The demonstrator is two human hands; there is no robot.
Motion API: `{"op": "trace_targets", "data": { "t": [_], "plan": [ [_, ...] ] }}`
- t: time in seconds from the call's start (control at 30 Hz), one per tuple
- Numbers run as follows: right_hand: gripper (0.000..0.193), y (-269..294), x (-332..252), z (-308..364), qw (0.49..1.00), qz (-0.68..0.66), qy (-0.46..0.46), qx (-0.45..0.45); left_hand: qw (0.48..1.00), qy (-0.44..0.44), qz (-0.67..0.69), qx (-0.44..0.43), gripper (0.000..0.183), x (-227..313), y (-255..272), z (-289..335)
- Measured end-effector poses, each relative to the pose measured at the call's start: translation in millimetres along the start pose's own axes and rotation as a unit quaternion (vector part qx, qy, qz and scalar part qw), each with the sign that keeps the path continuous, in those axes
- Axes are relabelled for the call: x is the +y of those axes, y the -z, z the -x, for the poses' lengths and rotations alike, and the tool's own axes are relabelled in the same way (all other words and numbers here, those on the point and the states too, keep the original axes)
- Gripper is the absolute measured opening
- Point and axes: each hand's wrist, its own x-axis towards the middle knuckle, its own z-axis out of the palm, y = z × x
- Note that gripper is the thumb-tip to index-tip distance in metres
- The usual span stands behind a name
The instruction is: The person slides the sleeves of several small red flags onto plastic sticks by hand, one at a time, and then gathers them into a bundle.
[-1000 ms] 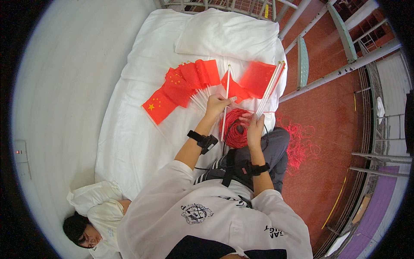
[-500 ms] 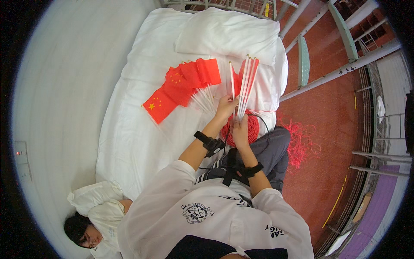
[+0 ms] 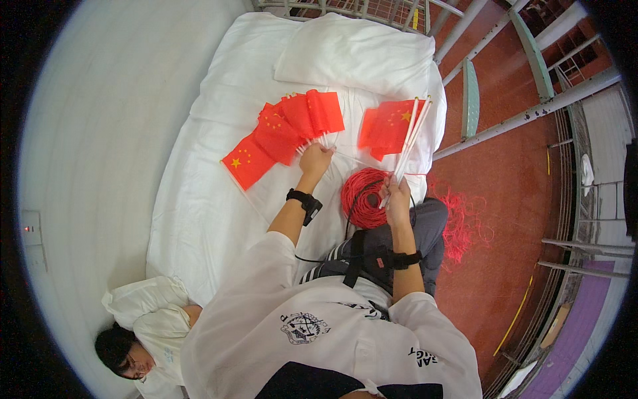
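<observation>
My left hand (image 3: 316,161) is closed at the lower ends of the white sticks of several small red flags (image 3: 279,126), fanned out on the white bed sheet; its fingertips pinch at a stick, partly hidden. In my right hand (image 3: 397,199) is a bunch of flag sticks (image 3: 413,136), held near their lower ends and tilted up to the right. Red cloth with yellow stars (image 3: 393,125) hangs to the left of these sticks. Beside my right hand, by my leg, lies a coil of red cord (image 3: 364,198).
A white pillow (image 3: 355,53) lies at the bed's far end. Loose red strands (image 3: 462,223) spread over the red-brown floor at the right. A metal ladder (image 3: 518,113) stands beside the bed. Another person (image 3: 156,339) lies at the lower left, near the wall.
My left hand has moved left from the held bunch to the fanned flags. My right hand has shifted right with its bunch, whose cloth now spreads out to the left.
</observation>
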Motion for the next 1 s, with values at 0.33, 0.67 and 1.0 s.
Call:
{"op": "trace_targets", "data": {
  "t": [0.33,0.67,1.0],
  "plan": [
    [0.014,-2.3,-31.4,6.3,0.998,0.013,0.056,0.020,0.989,-0.024,0.126,0.072,0.026,7.7,27.8,-3.4],
    [0.015,-11.5,-23.5,9.0,0.997,0.063,0.032,-0.028,0.972,-0.082,0.218,-0.030,0.025,51.8,60.8,37.6],
    [0.010,-16.1,-7.5,10.1,0.997,0.056,0.015,-0.051,0.878,0.018,0.434,-0.199,0.021,88.8,44.7,63.1]
  ]
}}
